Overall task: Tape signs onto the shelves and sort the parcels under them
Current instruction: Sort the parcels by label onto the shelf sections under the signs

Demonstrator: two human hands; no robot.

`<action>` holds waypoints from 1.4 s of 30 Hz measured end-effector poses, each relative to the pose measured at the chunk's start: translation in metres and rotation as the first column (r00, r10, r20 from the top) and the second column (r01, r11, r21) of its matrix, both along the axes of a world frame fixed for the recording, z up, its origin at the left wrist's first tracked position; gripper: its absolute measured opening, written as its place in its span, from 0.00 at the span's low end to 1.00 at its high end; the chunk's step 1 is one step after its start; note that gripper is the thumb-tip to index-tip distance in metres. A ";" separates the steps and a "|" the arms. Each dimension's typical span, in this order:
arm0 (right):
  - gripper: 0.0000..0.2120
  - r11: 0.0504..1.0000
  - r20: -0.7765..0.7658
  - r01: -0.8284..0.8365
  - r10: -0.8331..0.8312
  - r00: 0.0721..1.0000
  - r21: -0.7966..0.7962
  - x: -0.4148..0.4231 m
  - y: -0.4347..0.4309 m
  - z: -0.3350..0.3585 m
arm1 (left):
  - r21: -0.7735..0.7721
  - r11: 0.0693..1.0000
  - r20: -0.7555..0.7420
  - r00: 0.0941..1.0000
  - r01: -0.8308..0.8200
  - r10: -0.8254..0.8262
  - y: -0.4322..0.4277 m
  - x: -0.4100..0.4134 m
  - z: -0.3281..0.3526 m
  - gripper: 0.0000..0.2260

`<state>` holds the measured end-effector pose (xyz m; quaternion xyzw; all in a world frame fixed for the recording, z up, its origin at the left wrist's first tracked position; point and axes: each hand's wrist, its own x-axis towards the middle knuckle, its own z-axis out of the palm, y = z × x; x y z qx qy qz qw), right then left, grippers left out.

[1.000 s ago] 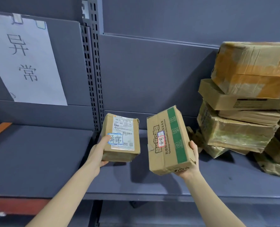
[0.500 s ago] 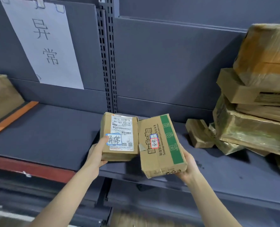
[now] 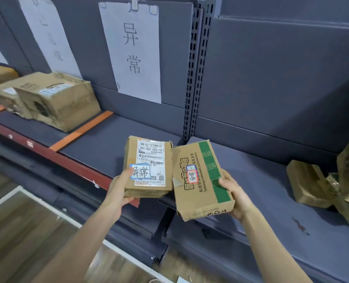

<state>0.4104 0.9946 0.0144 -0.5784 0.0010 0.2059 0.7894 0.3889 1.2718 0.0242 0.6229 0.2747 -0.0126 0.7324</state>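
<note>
Your left hand [image 3: 119,193] grips a labelled parcel [image 3: 149,166], thumb on its face and fingers underneath. Your right hand [image 3: 236,195] holds a green-striped parcel [image 3: 200,180] by its right edge. The parcels meet side by side, above the shelf [image 3: 100,144] front edge and below and right of the sign [image 3: 132,52] taped to the back panel. Worn boxes [image 3: 53,101] lie on the shelf further left, crumpled parcels [image 3: 308,184] at right.
</note>
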 end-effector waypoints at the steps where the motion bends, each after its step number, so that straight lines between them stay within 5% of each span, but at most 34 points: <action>1: 0.56 1.000 -0.003 -0.015 0.015 1.000 -0.018 0.005 0.005 -0.002 | 0.005 1.000 0.001 1.000 -0.017 0.017 0.006 -0.001 -0.001 0.16; 5: 0.51 0.998 -0.045 -0.043 0.041 0.998 -0.034 0.019 0.032 -0.002 | -0.026 0.995 -0.011 0.996 -0.094 0.094 0.030 -0.005 -0.002 0.17; 8: 0.58 0.998 -0.086 -0.026 0.021 0.996 -0.051 0.028 0.061 -0.006 | -0.044 0.989 -0.031 0.990 -0.141 0.140 0.054 -0.007 -0.005 0.19; 15: 0.31 0.997 -0.050 0.001 -0.004 0.999 -0.073 0.042 0.137 -0.006 | -0.041 0.992 -0.016 0.993 -0.116 0.116 0.129 0.007 -0.013 0.19; 19: 0.23 0.994 -0.027 0.065 -0.068 0.997 -0.085 0.053 0.187 -0.003 | -0.047 0.996 -0.009 0.997 -0.078 0.078 0.177 0.024 -0.013 0.18; 27: 0.31 0.960 -0.062 0.251 -0.260 0.963 -0.125 0.069 0.281 -0.008 | -0.048 0.999 0.019 1.000 -0.008 0.009 0.270 0.053 -0.011 0.14; 32: 0.19 0.940 -0.117 0.312 -0.328 0.937 -0.138 0.070 0.311 -0.008 | -0.046 0.999 0.001 1.000 0.028 -0.028 0.300 0.063 -0.015 0.13; 42: 0.11 0.897 -0.139 0.392 -0.423 0.895 -0.204 0.101 0.314 -0.008 | -0.081 0.996 0.012 0.999 0.048 -0.047 0.306 0.096 -0.016 0.07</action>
